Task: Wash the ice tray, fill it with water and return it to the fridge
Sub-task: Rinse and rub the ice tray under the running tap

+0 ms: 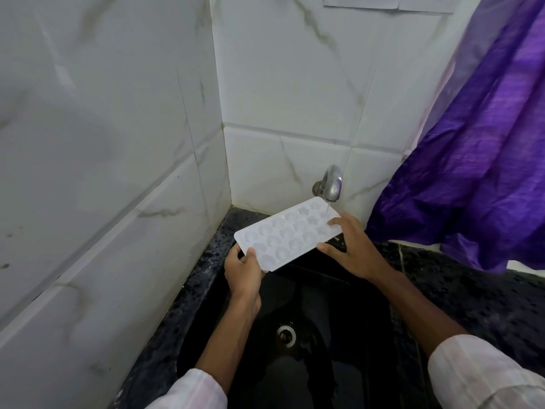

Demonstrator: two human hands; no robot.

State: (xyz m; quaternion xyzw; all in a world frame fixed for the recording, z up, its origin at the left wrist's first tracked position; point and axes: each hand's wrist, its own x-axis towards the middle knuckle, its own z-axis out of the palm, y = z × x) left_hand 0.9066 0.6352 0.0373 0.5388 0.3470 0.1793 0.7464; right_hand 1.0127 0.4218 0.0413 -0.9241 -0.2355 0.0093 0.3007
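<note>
Sleeves [483, 376] white; L hand [243, 270] & R hand [351, 249] pinch ice tray [289, 234] ends under running tap [331, 184].

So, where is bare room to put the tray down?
Free: the black counter between the sink and the purple curtain; the narrow strip between sink and tiled wall. Crowded: under the tap, where left hand and right hand hold the ice tray.

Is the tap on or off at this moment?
On. A thin stream of water falls from the tap onto the far corner of the ice tray, which the left hand and right hand hold.
</note>
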